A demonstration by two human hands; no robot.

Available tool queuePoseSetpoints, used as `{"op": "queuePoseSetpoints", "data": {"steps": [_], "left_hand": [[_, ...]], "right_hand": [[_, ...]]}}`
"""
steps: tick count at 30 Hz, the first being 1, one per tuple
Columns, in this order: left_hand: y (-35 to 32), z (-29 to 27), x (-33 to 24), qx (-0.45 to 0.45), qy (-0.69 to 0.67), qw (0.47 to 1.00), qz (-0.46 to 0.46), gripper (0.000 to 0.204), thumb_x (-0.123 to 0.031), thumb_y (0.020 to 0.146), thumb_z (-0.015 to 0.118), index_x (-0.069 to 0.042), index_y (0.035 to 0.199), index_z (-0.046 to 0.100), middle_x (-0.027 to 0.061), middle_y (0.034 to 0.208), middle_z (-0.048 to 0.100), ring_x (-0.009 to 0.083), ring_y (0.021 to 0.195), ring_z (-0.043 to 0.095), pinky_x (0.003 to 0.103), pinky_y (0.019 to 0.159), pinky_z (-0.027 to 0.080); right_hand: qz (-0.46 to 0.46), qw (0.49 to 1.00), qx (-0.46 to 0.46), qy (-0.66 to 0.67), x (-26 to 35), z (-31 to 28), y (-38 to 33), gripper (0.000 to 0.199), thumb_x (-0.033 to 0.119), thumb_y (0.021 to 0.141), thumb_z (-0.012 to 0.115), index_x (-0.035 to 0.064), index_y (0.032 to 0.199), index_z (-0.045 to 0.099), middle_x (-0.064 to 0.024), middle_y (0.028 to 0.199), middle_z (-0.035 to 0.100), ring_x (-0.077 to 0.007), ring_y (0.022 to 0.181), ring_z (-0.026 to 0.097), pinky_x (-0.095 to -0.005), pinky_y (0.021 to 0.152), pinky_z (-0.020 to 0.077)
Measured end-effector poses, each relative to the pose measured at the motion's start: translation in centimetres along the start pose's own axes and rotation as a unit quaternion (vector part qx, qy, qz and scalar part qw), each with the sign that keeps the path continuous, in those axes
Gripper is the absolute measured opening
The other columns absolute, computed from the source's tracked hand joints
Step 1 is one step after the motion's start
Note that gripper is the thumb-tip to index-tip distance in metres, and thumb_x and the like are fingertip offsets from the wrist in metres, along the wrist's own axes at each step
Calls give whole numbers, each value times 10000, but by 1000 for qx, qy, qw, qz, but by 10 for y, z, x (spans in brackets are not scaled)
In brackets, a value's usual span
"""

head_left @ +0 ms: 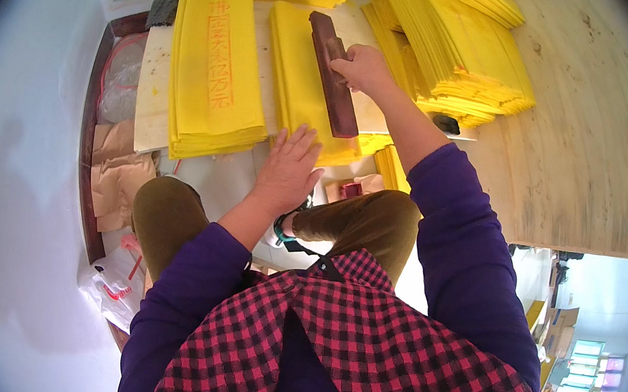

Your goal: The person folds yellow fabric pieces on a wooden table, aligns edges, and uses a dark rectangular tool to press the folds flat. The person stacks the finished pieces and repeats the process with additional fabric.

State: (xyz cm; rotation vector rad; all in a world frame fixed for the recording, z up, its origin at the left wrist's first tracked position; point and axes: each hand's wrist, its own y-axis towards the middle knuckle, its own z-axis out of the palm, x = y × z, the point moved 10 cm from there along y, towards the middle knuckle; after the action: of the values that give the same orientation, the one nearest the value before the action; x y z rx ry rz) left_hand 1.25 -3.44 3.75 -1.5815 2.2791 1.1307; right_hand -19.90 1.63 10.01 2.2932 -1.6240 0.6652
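Dark-red printing block point(337, 96), likely rigid, being held by right hand point(365, 69) at handle point(335, 50), surest grip; yellow sheets point(292, 74) being touched by flattened left hand point(289, 167).

pale wall point(13, 252) left, wooden surface point(588, 161) right, 1 bright window point(586, 386) lower right

Sleeves point(472, 256) are purple, overgarment point(390, 341) checked, trousers point(374, 224) brown.

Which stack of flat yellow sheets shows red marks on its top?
The long yellow stack immediately left of the central yellow stack under the elongated dark-red block; on the other stacks, none are visible.
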Motion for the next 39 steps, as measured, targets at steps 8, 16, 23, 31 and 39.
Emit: {"op": "queuePoseSetpoints", "data": {"steps": [8, 16, 23, 31, 39], "left_hand": [[0, -10, -3, -24, -23, 999, 17, 389, -222, 860, 567, 3, 1175, 525, 174, 1309, 446, 338, 1286, 356, 487, 1084, 237], [0, -12, -5, -32, -32, 999, 20, 374, -202, 848, 580, 7, 1155, 538, 175, 1257, 478, 345, 1259, 384, 477, 1064, 280], [0, -14, -6, -36, -38, 998, 19, 379, -186, 825, 603, 11, 1142, 544, 179, 1223, 489, 355, 1225, 406, 466, 1047, 314], [1, -15, -6, -39, -46, 998, 22, 389, -189, 805, 623, 20, 1125, 548, 190, 1190, 493, 369, 1201, 418, 449, 1027, 339], [0, -14, -4, -42, -47, 998, 23, 358, -177, 805, 628, 25, 1094, 564, 193, 1163, 501, 374, 1181, 434, 445, 1007, 362]], "right_hand": [[-5, 999, 11, -44, 0, 13, 11, 339, 300, 685, 617, -38, 666, 613, -161, 569, 608, -241, 515, 621, -337, 550, 519], [-5, 997, 10, -80, -2, 19, 19, 369, 321, 664, 623, -46, 697, 636, -187, 613, 622, -282, 570, 635, -360, 587, 519], [12, 995, 25, -100, 0, 24, 21, 376, 325, 662, 629, -45, 723, 644, -184, 643, 629, -287, 604, 641, -360, 609, 520], [-9, 993, 37, -109, 3, 32, 24, 315, 266, 720, 648, -41, 708, 582, -148, 599, 621, -208, 509, 624, -308, 492, 517], [7, 987, 51, -151, 1, 48, 16, 356, 306, 715, 581, -22, 818, 674, -204, 792, 662, -312, 741, 658, -394, 685, 526]]}}
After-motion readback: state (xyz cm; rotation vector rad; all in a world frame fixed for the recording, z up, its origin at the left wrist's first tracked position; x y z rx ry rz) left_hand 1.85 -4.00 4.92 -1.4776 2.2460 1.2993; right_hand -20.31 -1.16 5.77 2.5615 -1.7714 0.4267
